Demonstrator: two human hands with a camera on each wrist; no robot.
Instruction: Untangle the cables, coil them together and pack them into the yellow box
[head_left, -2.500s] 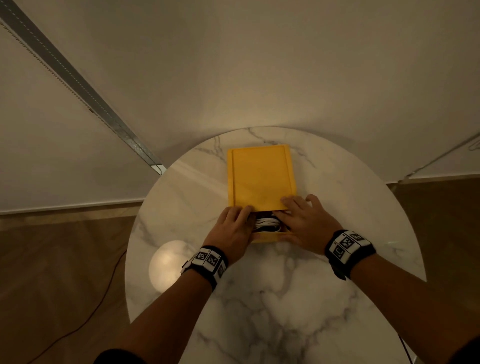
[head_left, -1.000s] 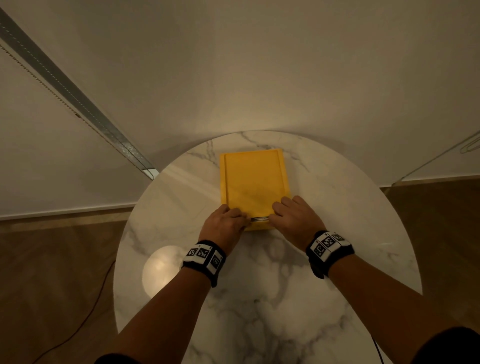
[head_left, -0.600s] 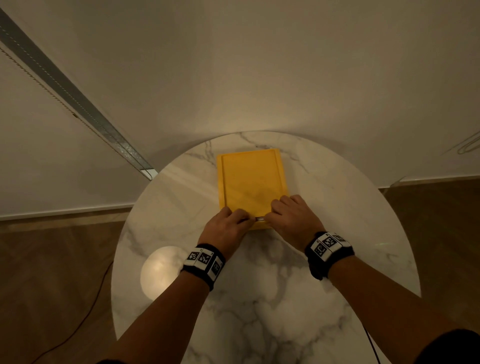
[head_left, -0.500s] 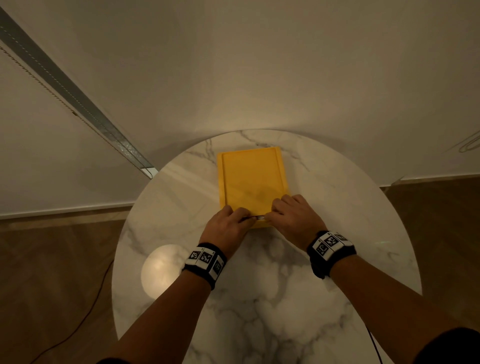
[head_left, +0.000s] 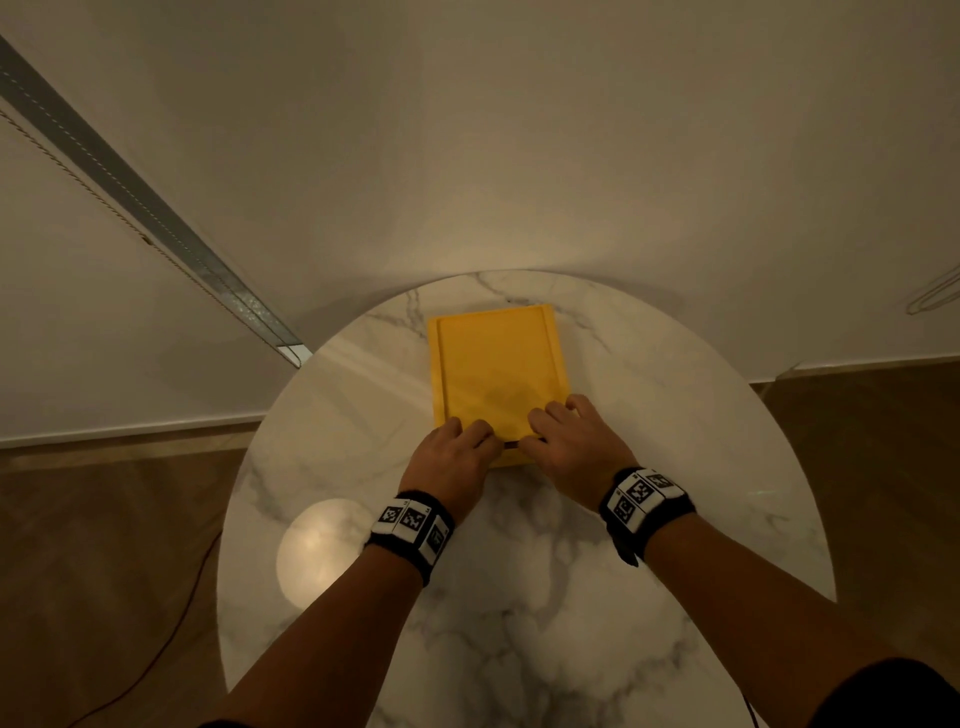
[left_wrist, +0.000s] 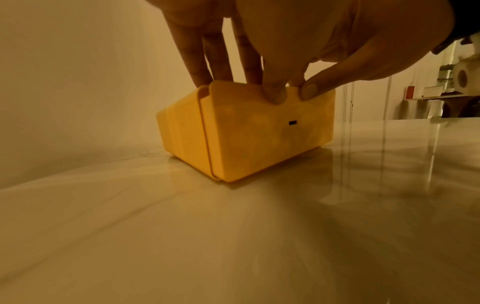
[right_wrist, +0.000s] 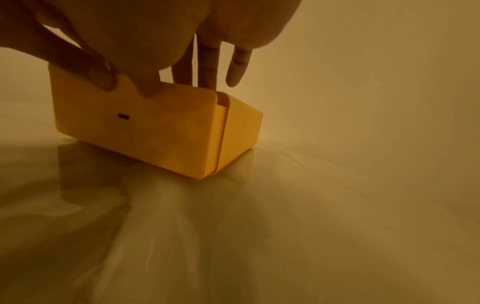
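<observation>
Yellow box (head_left: 496, 374) on marble table (head_left: 675, 415), lid slid nearly closed. Left hand (head_left: 452, 457) and right hand (head_left: 576, 441) at box's near end, fingers (left_wrist: 197, 67) straight, pressing lid.

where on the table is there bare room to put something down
Bare marble lies on either side of the yellow box out to the table rim, and between the forearms at the near edge. Crowded only at the box's near end, where left hand and right hand meet.

Yellow box (head_left: 496, 371) sits flat around the middle of the frame, long side running away toward the top. Plain flat sliding lid (head_left: 498, 379) looks nearly shut, cables hidden inside.
</observation>
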